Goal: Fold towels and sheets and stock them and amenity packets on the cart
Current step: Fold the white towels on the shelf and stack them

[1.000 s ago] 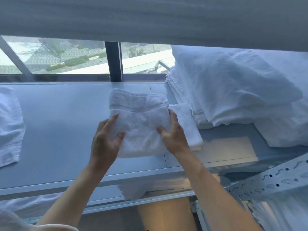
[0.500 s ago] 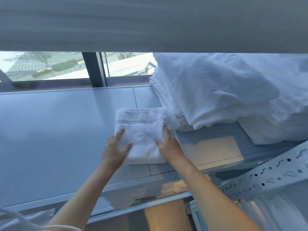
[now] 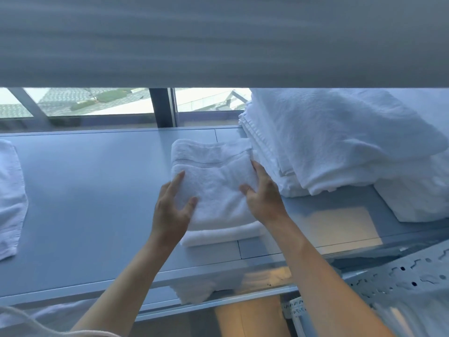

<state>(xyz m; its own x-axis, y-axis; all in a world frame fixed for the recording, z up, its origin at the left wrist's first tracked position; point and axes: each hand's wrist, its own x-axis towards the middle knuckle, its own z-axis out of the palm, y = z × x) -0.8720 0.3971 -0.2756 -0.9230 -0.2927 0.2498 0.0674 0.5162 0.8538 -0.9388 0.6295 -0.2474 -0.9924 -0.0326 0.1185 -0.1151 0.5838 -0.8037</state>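
A folded white towel (image 3: 213,181) lies on top of another folded white towel (image 3: 223,235) on the grey cart shelf (image 3: 97,203), just left of a tall pile of folded white sheets and towels (image 3: 340,142). My left hand (image 3: 172,210) grips the top towel's left edge, thumb on top. My right hand (image 3: 264,198) grips its right edge, fingers against the pile. Both forearms reach in from below.
The shelf above (image 3: 218,40) hangs low over the top of the view. A loose white cloth (image 3: 9,195) lies at the shelf's far left. More white linen (image 3: 194,290) shows on the shelf below. A perforated metal upright (image 3: 401,280) stands at the right.
Both hands carried the folded towel forward and right and lowered it onto the other folded towel beside the pile. The view swung right, then back left.
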